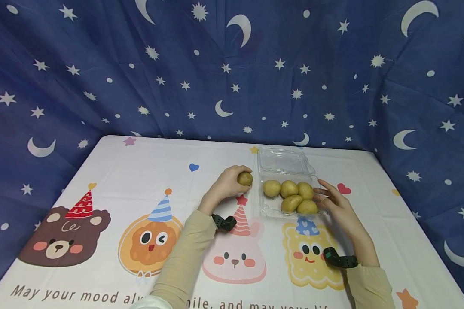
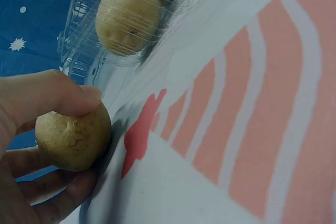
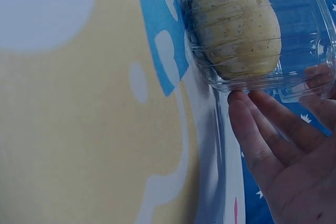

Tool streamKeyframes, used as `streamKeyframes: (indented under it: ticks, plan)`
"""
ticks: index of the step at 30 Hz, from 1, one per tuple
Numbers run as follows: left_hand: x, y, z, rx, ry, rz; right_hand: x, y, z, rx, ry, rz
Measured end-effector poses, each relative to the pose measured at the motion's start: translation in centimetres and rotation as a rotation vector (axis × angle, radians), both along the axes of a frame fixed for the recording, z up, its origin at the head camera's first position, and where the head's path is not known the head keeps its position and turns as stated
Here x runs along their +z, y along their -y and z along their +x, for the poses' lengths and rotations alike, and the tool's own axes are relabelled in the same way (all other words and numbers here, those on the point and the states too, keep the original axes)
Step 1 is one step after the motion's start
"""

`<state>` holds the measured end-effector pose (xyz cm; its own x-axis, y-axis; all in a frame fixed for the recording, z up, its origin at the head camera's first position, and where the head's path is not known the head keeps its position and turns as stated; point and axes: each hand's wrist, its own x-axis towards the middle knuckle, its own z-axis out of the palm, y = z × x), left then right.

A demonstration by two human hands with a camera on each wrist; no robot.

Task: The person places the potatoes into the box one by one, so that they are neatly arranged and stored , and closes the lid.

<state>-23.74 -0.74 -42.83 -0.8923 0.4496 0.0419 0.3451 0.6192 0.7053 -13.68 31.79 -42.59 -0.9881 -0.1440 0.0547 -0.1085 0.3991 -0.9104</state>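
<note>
My left hand [image 1: 230, 182] grips a single potato [image 1: 245, 179] just left of the clear plastic box [image 1: 268, 209]. In the left wrist view the thumb lies over the held potato [image 2: 73, 137] and the fingers curl beneath it. Several potatoes [image 1: 290, 203] sit inside the box, bunched toward its middle and right. The box's hinged lid [image 1: 281, 161] is folded back, away from me. At the box's right wall, my right hand [image 1: 334, 200] rests its fairly straight fingertips against the plastic; the right wrist view shows these fingers [image 3: 252, 129] right at the wall.
A white tablecloth [image 1: 216, 154] with printed cartoon figures covers the table. Behind it hangs a dark blue curtain [image 1: 201, 86] with moons and stars. Each wrist wears a black strap with a small camera, the left camera [image 1: 225, 222] being close above the cloth.
</note>
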Motion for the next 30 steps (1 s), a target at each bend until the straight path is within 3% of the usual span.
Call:
streamKeyframes:
  ticks: [15,30]
  plan:
    - [0.1,0.0,-0.1,0.013,0.0,0.01,-0.1,-0.1,0.0,0.003,-0.004,0.016]
    - [1.4,0.1,0.3,0.016,-0.012,0.023,0.0,0.0,0.0,0.001,0.006,0.022]
